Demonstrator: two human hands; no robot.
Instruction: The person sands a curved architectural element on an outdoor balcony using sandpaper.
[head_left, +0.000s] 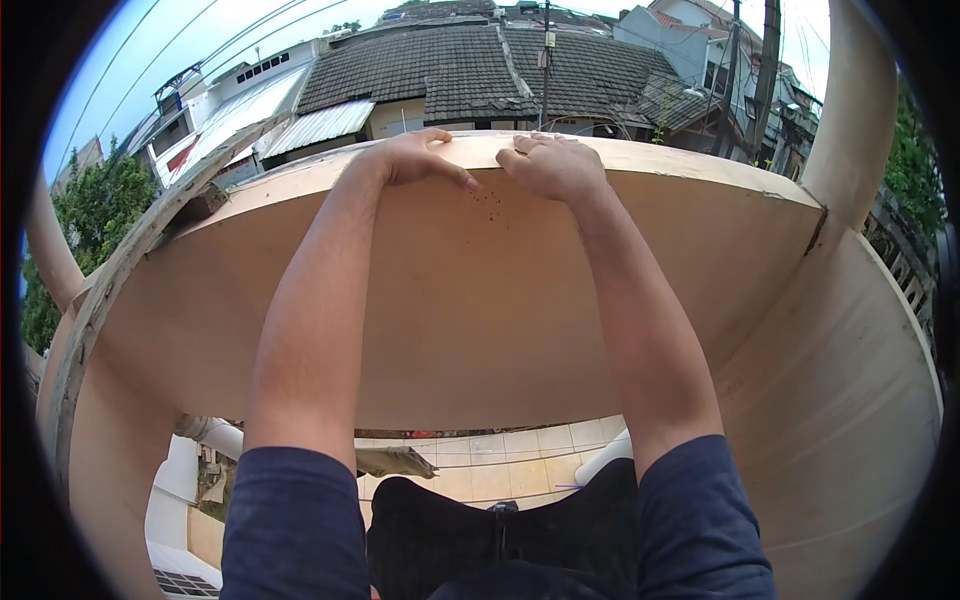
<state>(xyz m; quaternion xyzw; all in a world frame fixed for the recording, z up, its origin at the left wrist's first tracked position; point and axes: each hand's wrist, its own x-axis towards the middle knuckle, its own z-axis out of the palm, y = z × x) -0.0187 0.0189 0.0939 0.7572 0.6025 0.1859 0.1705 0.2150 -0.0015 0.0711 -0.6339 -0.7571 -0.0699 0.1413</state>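
Observation:
My left hand [424, 163] rests on the top ledge of a peach-painted wall [480, 290], its thumb and fingers apart and the thumb hanging over the near edge. Close to its right, my right hand [553, 165] lies on the same ledge with its fingers laid across the top. A narrow gap of bare ledge separates the two hands. Small dark crumbs [491, 205] show against the wall's face just below this gap. Both arms reach straight forward from dark blue sleeves.
A round column [850, 115] stands at the ledge's right end. A worn curved edge [100, 300] runs down the left. Below lie a tiled floor [515, 447] and a white pipe [605, 458]. Tiled roofs [400, 70], utility poles and wires are beyond the wall.

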